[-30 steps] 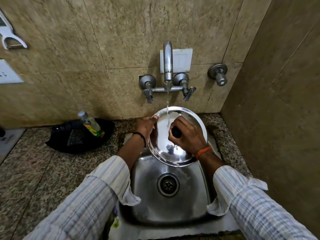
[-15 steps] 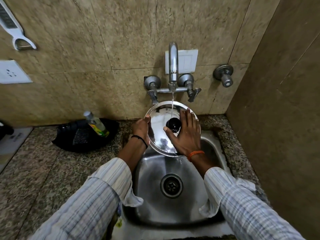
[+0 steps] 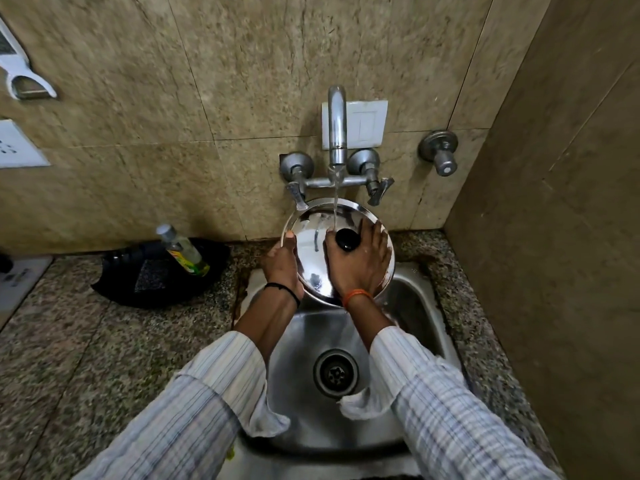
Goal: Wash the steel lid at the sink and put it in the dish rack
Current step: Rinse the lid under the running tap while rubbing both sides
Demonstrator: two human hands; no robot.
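Observation:
The round steel lid with a black knob is held tilted above the back of the steel sink, under the running tap. My left hand grips the lid's left rim, thumb on top. My right hand lies flat on the lid's face with fingers spread around the knob. A thin stream of water falls onto the lid just left of the knob. No dish rack is in view.
A black tray with a tilted soap bottle sits on the granite counter at the left. Tiled walls close in behind and at the right. A drain lies in the sink middle. A separate wall valve sticks out at the right.
My right hand has gone from closed around the knob to flat with spread fingers on the lid. The lid has been lifted up and back, closer to the tap.

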